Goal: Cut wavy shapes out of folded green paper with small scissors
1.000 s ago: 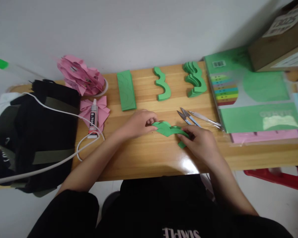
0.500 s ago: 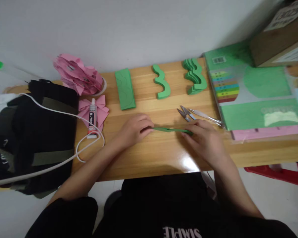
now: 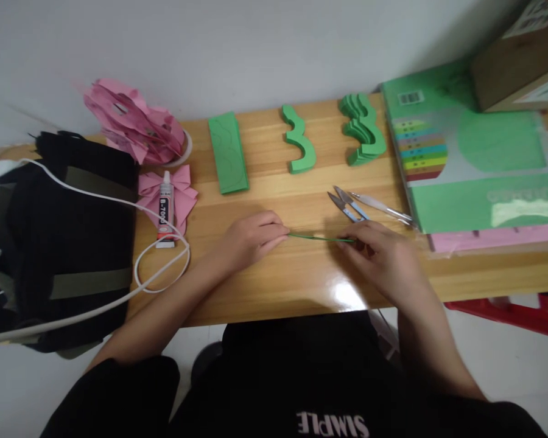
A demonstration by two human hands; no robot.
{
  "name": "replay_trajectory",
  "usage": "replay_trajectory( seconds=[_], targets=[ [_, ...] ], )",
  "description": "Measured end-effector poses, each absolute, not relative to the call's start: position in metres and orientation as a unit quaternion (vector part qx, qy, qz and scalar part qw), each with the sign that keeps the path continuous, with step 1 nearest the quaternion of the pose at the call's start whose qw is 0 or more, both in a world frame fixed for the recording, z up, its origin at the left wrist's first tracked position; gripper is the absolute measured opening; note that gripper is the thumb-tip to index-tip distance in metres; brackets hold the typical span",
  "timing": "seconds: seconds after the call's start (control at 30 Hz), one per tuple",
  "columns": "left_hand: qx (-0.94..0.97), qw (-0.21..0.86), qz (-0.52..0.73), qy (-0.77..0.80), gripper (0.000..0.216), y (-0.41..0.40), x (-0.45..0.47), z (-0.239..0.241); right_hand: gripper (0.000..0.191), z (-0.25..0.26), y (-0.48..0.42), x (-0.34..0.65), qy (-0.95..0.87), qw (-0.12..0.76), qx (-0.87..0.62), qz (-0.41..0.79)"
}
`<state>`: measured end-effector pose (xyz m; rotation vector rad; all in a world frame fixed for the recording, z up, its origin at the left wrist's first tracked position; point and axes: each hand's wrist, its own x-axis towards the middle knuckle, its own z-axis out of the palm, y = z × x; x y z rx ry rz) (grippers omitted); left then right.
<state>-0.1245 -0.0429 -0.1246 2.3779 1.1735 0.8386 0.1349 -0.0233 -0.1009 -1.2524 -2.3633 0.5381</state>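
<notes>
Between my hands a thin green paper piece (image 3: 317,238) is seen nearly edge-on, stretched level above the wooden table. My left hand (image 3: 258,238) pinches its left end, and my right hand (image 3: 377,252) grips its right end with the fingers curled. Just beyond my right hand lie thread snips (image 3: 348,205) and a slim white pen-like tool (image 3: 379,208). Farther back are a green rectangle of paper with drawn curves (image 3: 228,152), a wavy green cutout (image 3: 299,140) and a fanned stack of similar cutouts (image 3: 363,129).
At left, a black bag (image 3: 86,243) and a white cable (image 3: 164,286) lie by a glue tube (image 3: 165,210) on pink paper pieces (image 3: 182,182). Crumpled pink paper (image 3: 137,125) fills a round container behind. Green paper packs (image 3: 479,201) and a cardboard box (image 3: 520,67) take up the right.
The green paper piece has turned more edge-on and now looks thinner. My left hand has shifted slightly right, and the camera view has moved a little.
</notes>
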Motion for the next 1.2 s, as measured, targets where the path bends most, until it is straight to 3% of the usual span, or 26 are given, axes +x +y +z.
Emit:
replay_trajectory(
  seconds=[0.5, 0.97, 1.2],
  targets=[
    [0.851, 0.096, 0.309, 0.414, 0.017, -0.0475, -0.121, -0.1288, 0.011, -0.104, -0.0286, 0.1343, -0.836, 0.217, -0.456, 0.216],
    [0.846, 0.075, 0.307, 0.429, 0.021, -0.0477, -0.1182, -0.1293, 0.015, -0.1099, -0.028, 0.1323, -0.819, 0.267, -0.44, 0.255],
    [0.84, 0.104, 0.317, 0.428, 0.014, -0.0466, -0.1206, -0.1331, 0.017, -0.1067, -0.0261, 0.1357, -0.814, 0.237, -0.451, 0.279]
  ],
)
